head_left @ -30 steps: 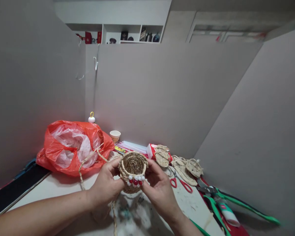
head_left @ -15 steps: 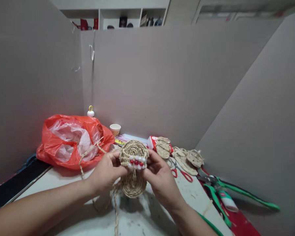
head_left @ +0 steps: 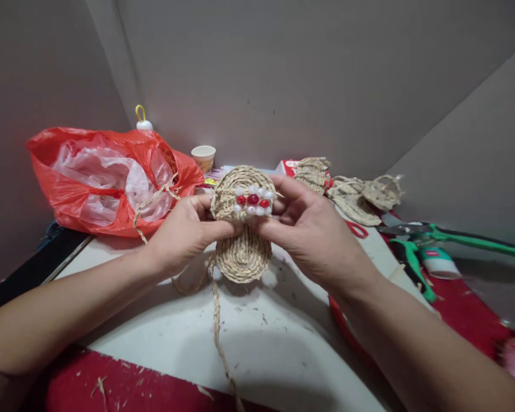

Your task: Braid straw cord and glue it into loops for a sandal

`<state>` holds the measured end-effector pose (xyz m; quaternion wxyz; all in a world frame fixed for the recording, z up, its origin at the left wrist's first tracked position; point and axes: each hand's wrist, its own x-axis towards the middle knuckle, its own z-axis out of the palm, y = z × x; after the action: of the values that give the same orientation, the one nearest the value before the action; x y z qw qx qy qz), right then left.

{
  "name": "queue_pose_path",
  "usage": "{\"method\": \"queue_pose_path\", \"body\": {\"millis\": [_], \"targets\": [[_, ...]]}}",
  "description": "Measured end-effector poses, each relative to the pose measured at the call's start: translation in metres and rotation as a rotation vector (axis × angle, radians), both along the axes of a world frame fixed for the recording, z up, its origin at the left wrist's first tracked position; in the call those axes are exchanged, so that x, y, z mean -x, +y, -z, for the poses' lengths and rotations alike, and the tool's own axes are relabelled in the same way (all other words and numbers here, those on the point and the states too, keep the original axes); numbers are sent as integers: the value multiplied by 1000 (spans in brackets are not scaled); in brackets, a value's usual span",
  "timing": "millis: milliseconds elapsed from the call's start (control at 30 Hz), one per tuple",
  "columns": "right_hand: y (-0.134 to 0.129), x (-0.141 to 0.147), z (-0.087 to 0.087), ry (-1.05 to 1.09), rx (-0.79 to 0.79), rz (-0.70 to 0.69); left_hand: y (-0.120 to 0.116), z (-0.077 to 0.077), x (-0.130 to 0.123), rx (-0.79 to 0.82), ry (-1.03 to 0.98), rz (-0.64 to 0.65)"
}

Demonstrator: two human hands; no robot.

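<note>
Between my two hands is a small woven straw slipper (head_left: pixel 243 257), its coiled sole facing me. A strap of white and red beads (head_left: pixel 253 199) crosses its upper half. My left hand (head_left: pixel 186 229) pinches the left edge, thumb in front and fingers partly hidden behind. On the opposite edge, my right hand (head_left: pixel 309 229) grips with the thumb near the sole's narrow middle and the fingers curled behind. A braided straw cord (head_left: pixel 217 320) hangs from the slipper's left side down over the white board.
At left sits a red plastic bag (head_left: pixel 124 177), a paper cup (head_left: pixel 203 157) beside it. More woven straw pieces (head_left: pixel 356 197) lie at back right, near red-handled scissors (head_left: pixel 357 230), green-handled shears (head_left: pixel 433 234) and a white-and-green bottle (head_left: pixel 440 263). Grey panels (head_left: pixel 283 86) rise behind.
The camera view has tilted down, so the shelf is out of sight and more of the board and red cloth shows. Both hands keep hold of the slipper.
</note>
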<state>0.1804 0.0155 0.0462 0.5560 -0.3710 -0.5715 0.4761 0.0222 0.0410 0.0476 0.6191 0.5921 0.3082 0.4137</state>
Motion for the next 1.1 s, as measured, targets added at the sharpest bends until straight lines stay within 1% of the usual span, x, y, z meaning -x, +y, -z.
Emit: {"method": "queue_pose_path", "body": {"millis": [67, 167, 333, 633, 867, 1100], "targets": [[0, -2, -2, -72, -20, 16, 0, 2, -1, -9, 9, 0], [-1, -3, -3, -134, -35, 32, 0, 6, -3, 21, -18, 19], [0, -1, -3, -165, -29, 65, -1, 9, -5, 105, -77, 69], [2, -1, -1, -64, 44, 21, -3, 6, -7, 201, -160, 103], [5, -1, 3, 85, 87, -56, -3, 5, -6, 238, -165, 132], [5, -3, 4, 129, 86, -99, -3, 4, -5, 253, -177, 147]]}}
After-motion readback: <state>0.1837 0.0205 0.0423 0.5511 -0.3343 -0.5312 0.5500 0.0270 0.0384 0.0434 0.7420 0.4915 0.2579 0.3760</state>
